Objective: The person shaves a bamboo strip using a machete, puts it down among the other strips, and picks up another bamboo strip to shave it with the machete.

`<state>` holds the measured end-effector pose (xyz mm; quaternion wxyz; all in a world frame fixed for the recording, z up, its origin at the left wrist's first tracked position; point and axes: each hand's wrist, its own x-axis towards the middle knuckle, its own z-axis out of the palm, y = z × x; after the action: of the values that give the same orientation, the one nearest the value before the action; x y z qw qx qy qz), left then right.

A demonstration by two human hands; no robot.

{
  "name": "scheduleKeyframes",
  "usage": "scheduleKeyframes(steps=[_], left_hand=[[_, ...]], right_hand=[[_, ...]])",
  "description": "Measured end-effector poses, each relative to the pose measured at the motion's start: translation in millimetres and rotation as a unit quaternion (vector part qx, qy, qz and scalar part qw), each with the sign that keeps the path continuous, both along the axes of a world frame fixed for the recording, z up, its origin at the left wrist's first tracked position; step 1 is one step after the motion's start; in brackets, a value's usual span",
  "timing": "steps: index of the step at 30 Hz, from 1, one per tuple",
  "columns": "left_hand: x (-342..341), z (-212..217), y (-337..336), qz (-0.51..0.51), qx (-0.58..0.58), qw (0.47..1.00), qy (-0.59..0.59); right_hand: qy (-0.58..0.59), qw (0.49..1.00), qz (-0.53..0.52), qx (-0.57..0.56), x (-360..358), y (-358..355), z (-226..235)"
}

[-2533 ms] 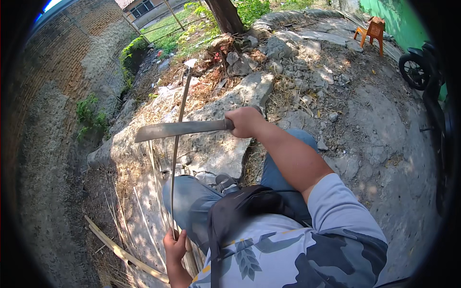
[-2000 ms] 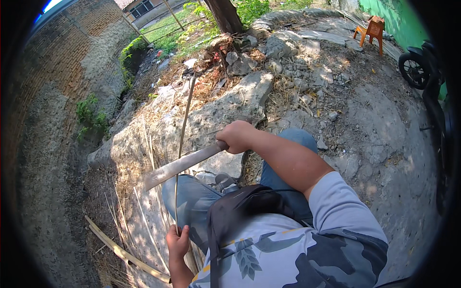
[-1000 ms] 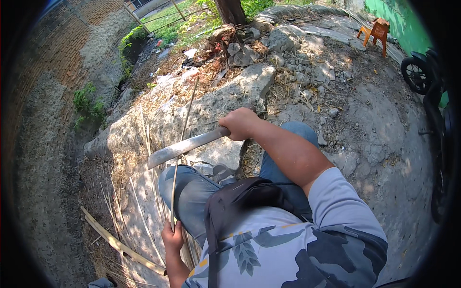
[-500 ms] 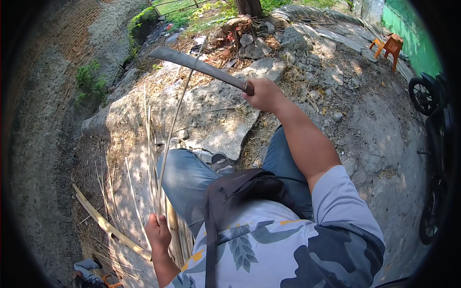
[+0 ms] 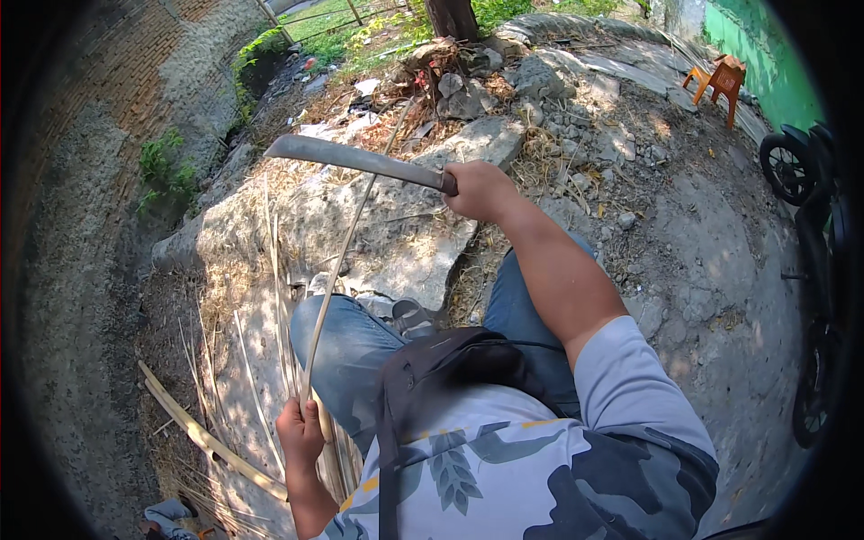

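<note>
My right hand (image 5: 480, 191) is closed round the dark handle of a machete (image 5: 355, 160), its long blade pointing left. In my left hand (image 5: 300, 430), low at the left, I grip the near end of a thin bamboo strip (image 5: 335, 273). The strip rises past my left knee, leans to the right and passes behind the blade. Whether blade and strip touch, I cannot tell. Several pale bamboo strips (image 5: 281, 297) lie on the ground beside my left leg, and thicker split bamboo pieces (image 5: 207, 439) lie farther left.
A broken concrete slab (image 5: 409, 243) lies before my feet, with rubble (image 5: 540, 79) and a tree trunk (image 5: 453, 20) beyond. A brick wall (image 5: 108, 54) stands at left. Orange plastic stools (image 5: 725, 83) and a motorcycle (image 5: 814, 225) are at right. Another person's sleeve (image 5: 168, 515) shows at lower left.
The machete and my right hand have shifted slightly left and down. The bamboo strip's far end now leans farther right. My left hand keeps its grip.
</note>
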<state>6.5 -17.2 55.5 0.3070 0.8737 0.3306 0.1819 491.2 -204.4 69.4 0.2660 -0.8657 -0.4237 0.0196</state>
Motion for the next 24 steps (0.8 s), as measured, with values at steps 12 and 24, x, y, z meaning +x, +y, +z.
scheduleKeyframes(steps=[12, 24], left_hand=[[43, -1, 1, 0.012, -0.014, 1.0, 0.016], [24, 0, -2, 0.021, 0.008, 0.999, 0.031]], right_hand=[[-0.136, 0.97, 0.187, -0.081, -61, 25, 7], [0.051, 0.996, -0.017, 0.066, -12, 12, -14]])
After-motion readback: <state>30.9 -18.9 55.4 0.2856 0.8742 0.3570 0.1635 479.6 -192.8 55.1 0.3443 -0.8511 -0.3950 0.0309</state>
